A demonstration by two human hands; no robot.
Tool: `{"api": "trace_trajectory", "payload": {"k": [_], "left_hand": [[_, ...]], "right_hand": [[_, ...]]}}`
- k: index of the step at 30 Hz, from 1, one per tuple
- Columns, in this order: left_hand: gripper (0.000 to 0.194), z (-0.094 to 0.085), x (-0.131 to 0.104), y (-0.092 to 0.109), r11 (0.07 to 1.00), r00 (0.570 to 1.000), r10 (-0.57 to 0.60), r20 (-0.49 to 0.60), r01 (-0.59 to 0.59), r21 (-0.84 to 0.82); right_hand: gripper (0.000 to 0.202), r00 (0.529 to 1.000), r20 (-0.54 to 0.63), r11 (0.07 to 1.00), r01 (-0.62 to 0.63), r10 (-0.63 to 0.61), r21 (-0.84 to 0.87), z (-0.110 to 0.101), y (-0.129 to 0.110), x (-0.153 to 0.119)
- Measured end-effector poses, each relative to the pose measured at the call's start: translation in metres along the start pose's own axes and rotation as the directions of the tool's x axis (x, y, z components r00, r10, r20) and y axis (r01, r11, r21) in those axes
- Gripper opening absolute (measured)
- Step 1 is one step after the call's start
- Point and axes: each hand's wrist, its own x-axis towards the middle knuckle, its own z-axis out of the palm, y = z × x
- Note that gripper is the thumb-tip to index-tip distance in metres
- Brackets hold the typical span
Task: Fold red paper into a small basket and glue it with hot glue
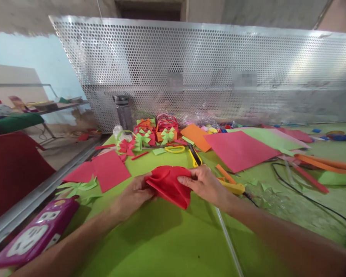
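A red foam sheet (173, 186), bent and creased, is held up over the green table in the middle of the head view. My left hand (138, 192) pinches its left edge between thumb and fingers. On the upper right side, my right hand (203, 182) grips it with the thumb flat on the front face; the fingers behind are partly hidden. Partly covered by my right forearm lies a yellow glue gun (233, 187) with a dark cord. A clear glue stick (229, 242) rests on the table below that forearm.
Yellow scissors (175, 149) and a yellow cutter (195, 156) lie beyond my hands. Small foam baskets with bows (167, 134) and a bottle (123, 111) stand before a perforated metal panel (190, 57). Red sheets (111, 169) and a purple case (40, 234) are left; a pink sheet (239, 150) is right.
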Motion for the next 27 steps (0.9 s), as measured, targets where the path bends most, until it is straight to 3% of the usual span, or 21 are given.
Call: {"api": "trace_trajectory", "payload": {"k": [3,5,7,9,10,12,16,19,24,27], "left_hand": [[0.03,-0.002,0.0,-0.001,0.999,0.997,-0.031,-0.064,0.033,0.028],[0.046,-0.005,-0.001,0.002,0.987,0.984,-0.013,-0.18,0.042,0.156],[0.052,-0.006,-0.006,0.009,0.944,0.944,0.106,-0.311,0.003,0.33],[0.047,-0.004,-0.013,0.019,0.893,0.886,0.258,-0.386,-0.066,0.446],[0.04,-0.001,-0.016,0.023,0.872,0.876,0.299,-0.379,-0.091,0.48],[0.033,0.007,-0.023,0.028,0.855,0.91,0.3,-0.288,-0.122,0.505],[0.032,0.026,-0.027,0.021,0.889,0.973,0.193,-0.126,-0.119,0.442],[0.032,0.033,-0.023,0.012,0.923,0.981,0.141,-0.131,-0.082,0.377],[0.013,0.039,-0.015,0.004,0.921,0.981,0.156,-0.119,-0.101,0.376],[0.011,0.043,-0.013,0.001,0.923,0.977,0.167,-0.133,-0.108,0.37]], "right_hand": [[0.037,0.999,-0.041,0.999,-0.001,0.0,-0.035,-0.001,0.0,0.0],[0.038,0.994,-0.11,0.997,0.002,-0.011,-0.076,-0.002,0.001,0.0],[0.039,0.982,-0.184,0.994,0.012,-0.032,-0.11,-0.002,0.002,0.002],[0.039,0.969,-0.24,0.989,0.028,-0.063,-0.143,-0.002,0.003,0.004],[0.038,0.963,-0.257,0.986,0.036,-0.077,-0.163,-0.002,0.003,0.004],[0.039,0.954,-0.278,0.977,0.055,-0.113,-0.207,-0.001,0.003,0.004],[0.041,0.934,-0.315,0.952,0.074,-0.17,-0.296,0.004,0.002,0.002],[0.042,0.923,-0.329,0.942,0.088,-0.199,-0.323,0.009,0.003,0.0],[0.042,0.889,-0.338,0.928,0.205,-0.309,-0.31,0.019,0.005,-0.002],[0.041,0.873,-0.357,0.925,0.227,-0.332,-0.304,0.023,0.003,-0.003]]}}
